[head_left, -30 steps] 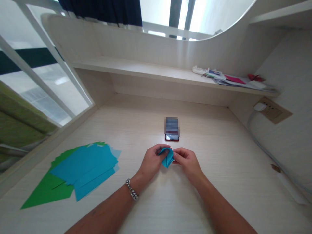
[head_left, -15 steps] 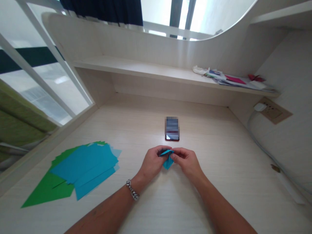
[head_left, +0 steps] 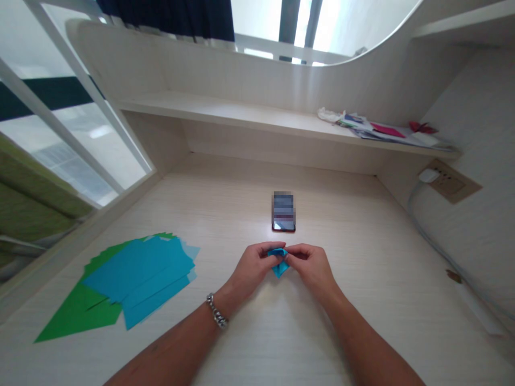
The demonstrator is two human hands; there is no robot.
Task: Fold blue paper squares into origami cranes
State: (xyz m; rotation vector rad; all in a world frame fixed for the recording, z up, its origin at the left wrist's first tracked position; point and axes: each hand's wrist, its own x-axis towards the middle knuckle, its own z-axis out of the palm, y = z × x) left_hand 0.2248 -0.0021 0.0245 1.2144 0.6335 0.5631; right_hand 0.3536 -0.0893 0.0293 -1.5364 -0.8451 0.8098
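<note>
Between my two hands is a small piece of folded blue paper [head_left: 280,269], its lower tip pointing toward me. My left hand [head_left: 257,264] pinches it from the left, thumb in front and fingers along the far edge. On the other side, my right hand [head_left: 309,261] grips the right edge between thumb and fingertips. Fingers hide part of the folds. Just beyond the hands lies a phone [head_left: 284,212] on the desk, its screen blurred out. A metal bracelet [head_left: 217,311] circles my left wrist.
Blue paper sheets [head_left: 148,273] lie fanned over green sheets [head_left: 80,319] at the left of the desk [head_left: 225,198]. A shelf [head_left: 241,118] at the back holds papers [head_left: 388,131]. A cable [head_left: 432,236] runs down the right wall from a socket [head_left: 454,179].
My left thumb and fingers have shifted slightly on the folded blue paper, and its upper flap now looks narrower. Both hands keep hold of it in nearly the same place.
</note>
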